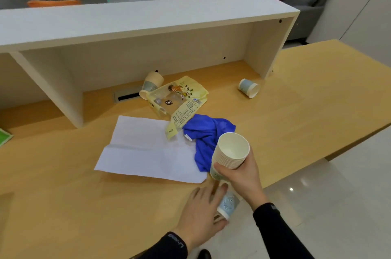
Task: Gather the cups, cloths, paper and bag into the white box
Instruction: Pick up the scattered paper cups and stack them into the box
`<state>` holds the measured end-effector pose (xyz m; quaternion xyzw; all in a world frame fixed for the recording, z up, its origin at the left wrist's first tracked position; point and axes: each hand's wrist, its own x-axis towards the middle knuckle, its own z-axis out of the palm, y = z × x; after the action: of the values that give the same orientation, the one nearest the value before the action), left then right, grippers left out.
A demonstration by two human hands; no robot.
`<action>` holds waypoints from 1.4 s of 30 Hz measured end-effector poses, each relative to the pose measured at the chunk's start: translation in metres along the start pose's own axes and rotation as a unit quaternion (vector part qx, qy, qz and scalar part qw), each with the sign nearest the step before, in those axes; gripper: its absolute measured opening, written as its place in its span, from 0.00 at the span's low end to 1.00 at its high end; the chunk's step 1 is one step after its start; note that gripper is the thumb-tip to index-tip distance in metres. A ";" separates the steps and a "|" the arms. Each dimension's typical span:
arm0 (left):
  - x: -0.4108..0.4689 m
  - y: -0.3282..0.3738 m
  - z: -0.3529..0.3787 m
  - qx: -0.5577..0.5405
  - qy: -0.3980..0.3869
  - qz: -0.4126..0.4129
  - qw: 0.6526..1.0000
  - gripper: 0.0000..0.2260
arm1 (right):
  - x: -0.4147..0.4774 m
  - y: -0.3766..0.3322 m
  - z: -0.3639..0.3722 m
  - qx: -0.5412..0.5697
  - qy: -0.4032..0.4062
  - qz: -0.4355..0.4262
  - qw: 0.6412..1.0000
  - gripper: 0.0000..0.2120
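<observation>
My right hand (241, 176) grips a stack of nested paper cups (230, 153), mouth up, above the desk's front edge. Just below it, my left hand (203, 214) closes around a single pale blue cup (227, 205) lying on its side at the desk edge. A blue cloth (206, 134) lies crumpled on the right end of a white sheet of paper (143, 148). Behind them rests a yellow plastic bag (177, 100). Two more cups lie tipped over: one (151, 85) behind the bag, another (249, 87) at the right. No white box shows.
A white shelf unit (148, 19) stands across the back of the wooden desk (306, 110). A cable slot (127, 95) is set into the desk under it. A green item (4, 137) sits at the left edge. People sit on a sofa beyond.
</observation>
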<state>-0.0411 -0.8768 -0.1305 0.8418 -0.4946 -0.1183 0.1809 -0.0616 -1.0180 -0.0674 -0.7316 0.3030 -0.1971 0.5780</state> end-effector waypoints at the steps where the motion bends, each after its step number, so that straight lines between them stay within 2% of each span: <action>1: 0.004 0.004 0.003 -0.012 0.021 -0.002 1.000 0.34 | 0.002 0.003 -0.002 0.007 0.007 0.000 1.000 0.32; 6: 0.005 -0.010 -0.016 -0.073 0.093 -0.106 0.987 0.28 | 0.022 -0.001 -0.015 0.021 -0.019 -0.005 1.000 0.33; 8: -0.014 -0.027 -0.029 -0.125 0.136 -0.155 0.971 0.26 | 0.031 -0.008 -0.017 0.025 -0.039 -0.011 0.999 0.34; 10: -0.037 -0.042 -0.047 -0.213 0.196 -0.216 0.933 0.26 | 0.036 -0.017 -0.015 0.021 -0.068 -0.025 0.997 0.33; 12: -0.051 -0.050 -0.074 -0.312 0.284 -0.263 0.868 0.30 | 0.038 -0.026 -0.008 0.015 -0.105 -0.041 0.993 0.33; 13: -0.054 -0.051 -0.087 -0.356 0.315 -0.262 0.840 0.35 | 0.037 -0.029 -0.003 0.012 -0.130 -0.045 0.990 0.33; 15: -0.048 -0.050 -0.115 -0.437 0.322 -0.221 0.810 0.43 | 0.034 -0.034 0.013 0.008 -0.174 -0.046 0.984 0.32; 17: -0.032 -0.046 -0.139 -0.459 0.318 -0.172 0.812 0.33 | 0.031 -0.039 0.030 0.009 -0.196 -0.042 0.980 0.32; 19: -0.018 -0.046 -0.154 -0.465 0.335 -0.174 0.801 0.22 | 0.032 -0.043 0.044 0.006 -0.200 -0.040 0.979 0.32; 21: -0.007 -0.053 -0.158 -0.493 0.349 -0.181 0.776 0.19 | 0.035 -0.047 0.051 -0.007 -0.212 -0.049 0.976 0.32; 25: 0.011 -0.071 -0.164 -0.567 0.310 -0.203 0.736 0.20 | 0.044 -0.054 0.056 -0.024 -0.210 -0.053 0.976 0.33; 28: 0.024 -0.086 -0.177 -0.568 0.266 -0.191 0.755 0.25 | 0.053 -0.058 0.058 -0.040 -0.187 -0.049 0.980 0.33; 30: 0.030 -0.097 -0.194 -0.510 0.267 -0.178 0.798 0.32 | 0.059 -0.061 0.062 -0.057 -0.181 -0.048 0.981 0.33; 32: 0.036 -0.105 -0.215 -0.363 0.322 -0.132 0.864 0.35 | 0.065 -0.065 0.070 -0.066 -0.179 -0.049 0.980 0.32; 33: 0.040 -0.108 -0.222 -0.273 0.344 -0.081 0.895 0.34 | 0.067 -0.068 0.075 -0.074 -0.182 -0.049 0.979 0.31; 34: 0.046 -0.108 -0.227 -0.193 0.343 -0.023 0.919 0.33 | 0.068 -0.070 0.080 -0.080 -0.185 -0.049 0.978 0.31; 36: 0.057 -0.109 -0.224 -0.092 0.283 0.068 0.952 0.28 | 0.072 -0.077 0.091 -0.076 -0.185 -0.049 0.979 0.30; 38: 0.062 -0.112 -0.214 -0.038 0.224 0.122 0.966 0.16 | 0.078 -0.082 0.096 -0.075 -0.178 -0.051 0.980 0.31; 39: 0.064 -0.115 -0.209 -0.020 0.209 0.135 0.968 0.13 | 0.080 -0.084 0.098 -0.080 -0.176 -0.054 0.980 0.32; 42: 0.074 -0.120 -0.204 0.043 0.198 0.146 0.968 0.16 | 0.084 -0.089 0.104 -0.089 -0.191 -0.060 0.976 0.31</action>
<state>0.1669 -0.8501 0.0021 0.7744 -0.5707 0.0995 0.2545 0.0859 -0.9853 -0.0130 -0.8212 0.1585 -0.0607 0.5449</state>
